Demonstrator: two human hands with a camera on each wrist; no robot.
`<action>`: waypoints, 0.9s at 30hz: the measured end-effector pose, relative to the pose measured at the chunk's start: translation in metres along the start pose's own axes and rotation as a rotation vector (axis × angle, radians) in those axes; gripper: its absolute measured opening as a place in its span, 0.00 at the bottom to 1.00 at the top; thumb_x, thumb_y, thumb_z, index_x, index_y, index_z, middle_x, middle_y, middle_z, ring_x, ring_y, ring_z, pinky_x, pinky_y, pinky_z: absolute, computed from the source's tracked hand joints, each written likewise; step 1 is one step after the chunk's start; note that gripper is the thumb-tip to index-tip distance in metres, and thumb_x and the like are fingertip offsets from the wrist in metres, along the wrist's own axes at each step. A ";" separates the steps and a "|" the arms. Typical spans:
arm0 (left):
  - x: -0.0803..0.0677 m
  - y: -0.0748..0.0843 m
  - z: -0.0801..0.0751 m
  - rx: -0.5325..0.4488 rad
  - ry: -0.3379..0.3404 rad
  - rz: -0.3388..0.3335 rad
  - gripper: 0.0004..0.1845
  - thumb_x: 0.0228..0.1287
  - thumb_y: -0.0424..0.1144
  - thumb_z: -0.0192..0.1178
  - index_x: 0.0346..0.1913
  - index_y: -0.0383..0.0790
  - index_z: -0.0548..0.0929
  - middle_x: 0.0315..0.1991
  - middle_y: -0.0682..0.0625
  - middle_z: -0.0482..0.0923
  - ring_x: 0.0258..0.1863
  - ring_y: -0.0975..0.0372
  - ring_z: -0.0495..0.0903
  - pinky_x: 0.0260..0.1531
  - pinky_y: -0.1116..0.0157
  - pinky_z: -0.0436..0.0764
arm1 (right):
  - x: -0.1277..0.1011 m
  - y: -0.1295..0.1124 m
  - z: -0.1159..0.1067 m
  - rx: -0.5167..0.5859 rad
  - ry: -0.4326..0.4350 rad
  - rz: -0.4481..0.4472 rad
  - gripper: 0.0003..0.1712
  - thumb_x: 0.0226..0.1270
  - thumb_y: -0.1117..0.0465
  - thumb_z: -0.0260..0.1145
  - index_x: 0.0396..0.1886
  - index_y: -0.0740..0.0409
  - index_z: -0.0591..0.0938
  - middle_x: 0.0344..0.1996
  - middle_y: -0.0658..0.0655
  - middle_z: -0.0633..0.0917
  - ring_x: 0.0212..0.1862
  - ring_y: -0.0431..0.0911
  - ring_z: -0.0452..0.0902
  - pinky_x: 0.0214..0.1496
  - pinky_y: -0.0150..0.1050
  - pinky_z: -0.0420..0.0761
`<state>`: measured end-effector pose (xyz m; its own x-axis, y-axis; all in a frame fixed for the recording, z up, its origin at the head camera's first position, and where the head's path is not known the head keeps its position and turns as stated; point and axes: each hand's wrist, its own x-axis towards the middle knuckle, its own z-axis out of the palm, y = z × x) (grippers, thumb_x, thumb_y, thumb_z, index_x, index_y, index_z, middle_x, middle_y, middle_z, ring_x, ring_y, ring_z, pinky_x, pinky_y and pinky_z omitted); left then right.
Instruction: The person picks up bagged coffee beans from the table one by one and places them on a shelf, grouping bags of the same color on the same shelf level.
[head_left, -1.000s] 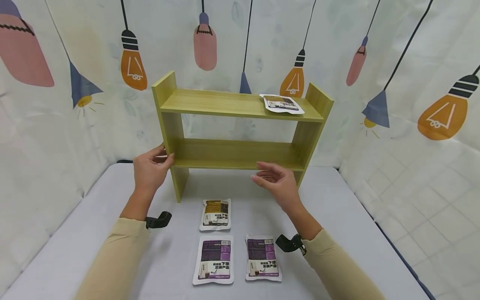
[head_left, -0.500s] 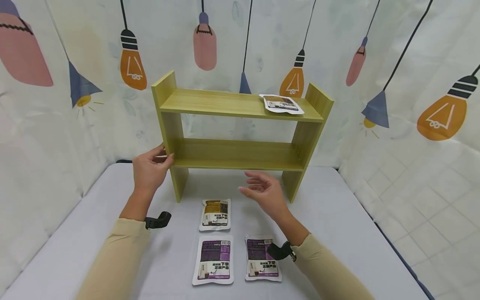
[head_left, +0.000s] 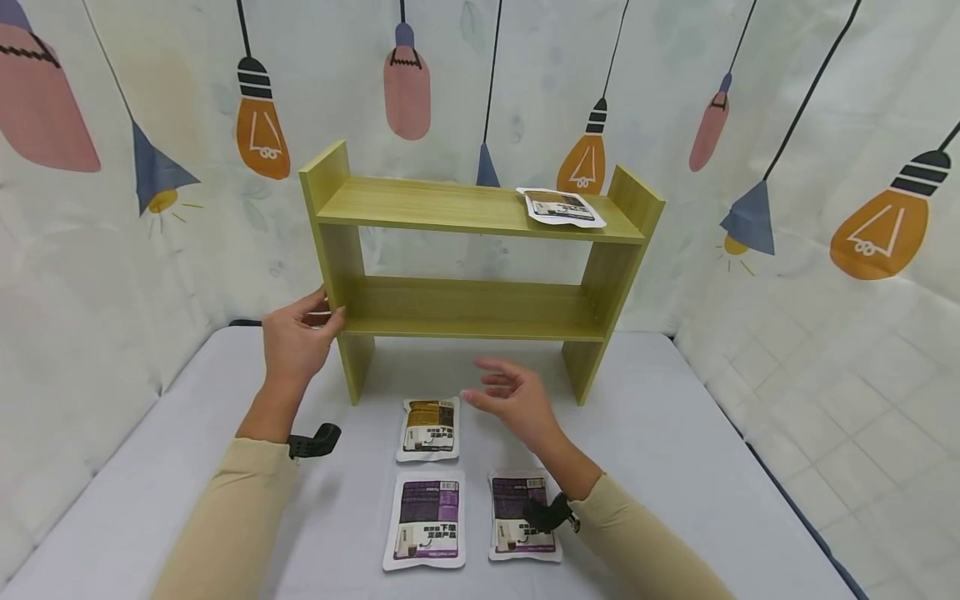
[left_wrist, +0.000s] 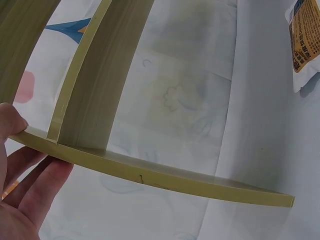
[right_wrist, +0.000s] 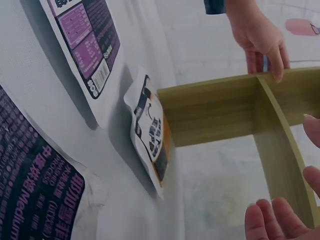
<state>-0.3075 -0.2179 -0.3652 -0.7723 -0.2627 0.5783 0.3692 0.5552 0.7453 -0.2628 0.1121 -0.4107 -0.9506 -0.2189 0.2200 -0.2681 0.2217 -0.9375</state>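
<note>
Since the earlier frame, head view: right hand (head_left: 513,400) has dropped from the shelf (head_left: 480,242) toward the orange pouch (head_left: 429,428), fingers spread, holding nothing, above the grey cloth table (head_left: 675,467) walled by a lamp-print curtain (head_left: 825,125); left hand (head_left: 294,337) grasps the shelf's left upright. Left wrist view: fingers (left_wrist: 30,185) curl under the smooth wooden board (left_wrist: 165,175). Right wrist view: loose fingertips (right_wrist: 272,220) hover near the shelf; flat pouches lie on the cloth.

Grey table (head_left: 675,467) bears a wooden shelf (head_left: 480,308) and three packets (head_left: 429,428).
</note>
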 end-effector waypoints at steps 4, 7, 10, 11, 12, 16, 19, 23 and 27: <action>0.000 0.000 0.000 -0.001 -0.006 -0.004 0.24 0.68 0.38 0.67 0.66 0.46 0.80 0.54 0.39 0.87 0.46 0.45 0.89 0.32 0.88 0.75 | 0.001 0.004 0.005 0.000 -0.015 0.026 0.31 0.57 0.51 0.81 0.62 0.43 0.85 0.63 0.56 0.83 0.61 0.63 0.82 0.57 0.50 0.86; -0.001 0.001 -0.001 0.001 -0.008 -0.006 0.24 0.68 0.38 0.67 0.66 0.46 0.80 0.54 0.39 0.87 0.46 0.45 0.89 0.32 0.88 0.75 | 0.001 0.006 0.008 -0.001 -0.029 0.039 0.32 0.57 0.50 0.81 0.63 0.43 0.84 0.64 0.56 0.83 0.62 0.64 0.80 0.59 0.52 0.85; -0.001 0.001 -0.001 0.003 -0.011 -0.007 0.24 0.68 0.38 0.67 0.66 0.46 0.80 0.54 0.39 0.87 0.46 0.45 0.89 0.32 0.88 0.75 | 0.003 0.009 0.010 0.000 -0.048 0.064 0.32 0.57 0.50 0.80 0.64 0.42 0.83 0.65 0.56 0.82 0.64 0.63 0.79 0.60 0.53 0.84; -0.001 0.002 -0.001 0.004 -0.013 -0.008 0.24 0.68 0.38 0.67 0.67 0.46 0.80 0.54 0.39 0.87 0.46 0.45 0.89 0.32 0.88 0.75 | 0.003 0.010 0.011 0.008 -0.057 0.076 0.32 0.57 0.50 0.80 0.64 0.42 0.83 0.66 0.56 0.81 0.66 0.64 0.78 0.60 0.53 0.84; -0.001 0.002 -0.001 0.003 -0.014 -0.009 0.24 0.68 0.38 0.67 0.67 0.45 0.80 0.54 0.39 0.87 0.46 0.45 0.89 0.32 0.88 0.74 | 0.004 0.011 0.011 0.009 -0.064 0.086 0.32 0.58 0.50 0.80 0.64 0.42 0.83 0.66 0.56 0.81 0.66 0.63 0.77 0.60 0.53 0.84; 0.000 0.001 -0.001 0.006 -0.017 -0.008 0.24 0.68 0.39 0.67 0.67 0.45 0.80 0.55 0.39 0.87 0.46 0.45 0.89 0.33 0.88 0.74 | 0.007 0.016 0.014 0.019 -0.091 0.116 0.32 0.59 0.51 0.79 0.65 0.45 0.83 0.68 0.55 0.79 0.68 0.62 0.76 0.61 0.54 0.83; 0.000 0.001 -0.001 0.005 -0.018 -0.005 0.24 0.68 0.39 0.67 0.66 0.45 0.80 0.55 0.39 0.87 0.46 0.45 0.89 0.32 0.88 0.74 | 0.009 0.018 0.017 0.007 -0.107 0.132 0.32 0.58 0.51 0.80 0.64 0.45 0.83 0.69 0.54 0.79 0.68 0.62 0.76 0.60 0.54 0.83; 0.000 0.000 -0.001 0.000 -0.014 0.001 0.24 0.68 0.39 0.66 0.66 0.45 0.81 0.54 0.38 0.87 0.45 0.44 0.89 0.32 0.88 0.74 | 0.012 0.020 0.022 -0.032 -0.129 0.159 0.32 0.57 0.49 0.80 0.63 0.41 0.84 0.70 0.53 0.78 0.66 0.62 0.78 0.59 0.54 0.84; 0.000 0.000 0.000 -0.002 -0.012 0.003 0.24 0.68 0.39 0.66 0.66 0.45 0.81 0.54 0.38 0.87 0.45 0.44 0.89 0.32 0.88 0.75 | 0.013 0.021 0.029 -0.063 -0.153 0.183 0.32 0.56 0.48 0.81 0.62 0.41 0.85 0.71 0.53 0.77 0.66 0.62 0.78 0.58 0.53 0.85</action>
<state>-0.3073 -0.2183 -0.3652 -0.7774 -0.2518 0.5764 0.3724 0.5542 0.7444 -0.2766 0.0865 -0.4354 -0.9506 -0.3105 0.0006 -0.1078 0.3283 -0.9384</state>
